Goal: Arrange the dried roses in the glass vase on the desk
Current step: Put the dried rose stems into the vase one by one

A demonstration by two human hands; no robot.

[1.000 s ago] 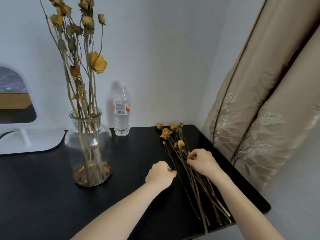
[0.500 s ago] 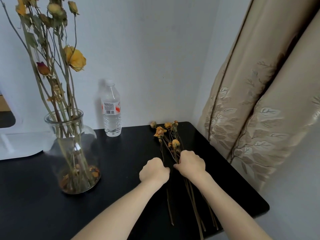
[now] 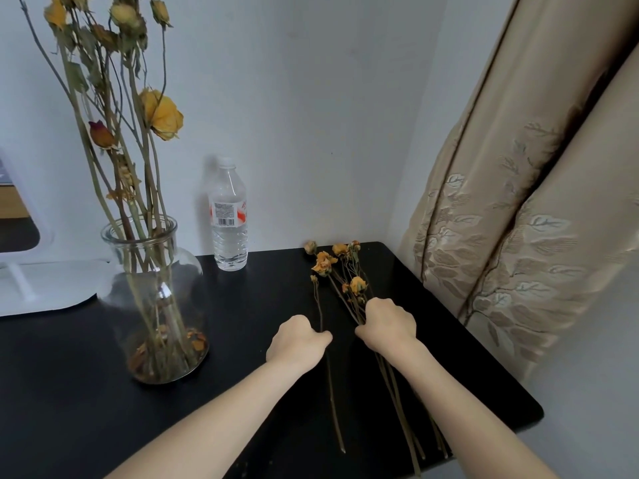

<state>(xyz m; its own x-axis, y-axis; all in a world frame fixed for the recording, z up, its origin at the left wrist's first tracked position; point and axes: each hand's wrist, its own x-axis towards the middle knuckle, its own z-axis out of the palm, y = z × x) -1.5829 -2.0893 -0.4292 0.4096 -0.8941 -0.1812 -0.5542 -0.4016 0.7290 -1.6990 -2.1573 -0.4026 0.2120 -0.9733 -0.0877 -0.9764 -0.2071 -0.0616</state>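
At centre frame the left hand (image 3: 298,340) pinches a single stem (image 3: 332,402). The right hand (image 3: 389,326) is closed around the bunch (image 3: 345,271) beside it. The vase (image 3: 152,299) stands at left.

Two bare forearms in shot, no sleeves showing anywhere up to the frame edge. Left hand (image 3: 297,340) bare, no ring, no watch or band at the wrist. Right hand (image 3: 389,324) the same: no glove, no jewellery, wrist uncovered.
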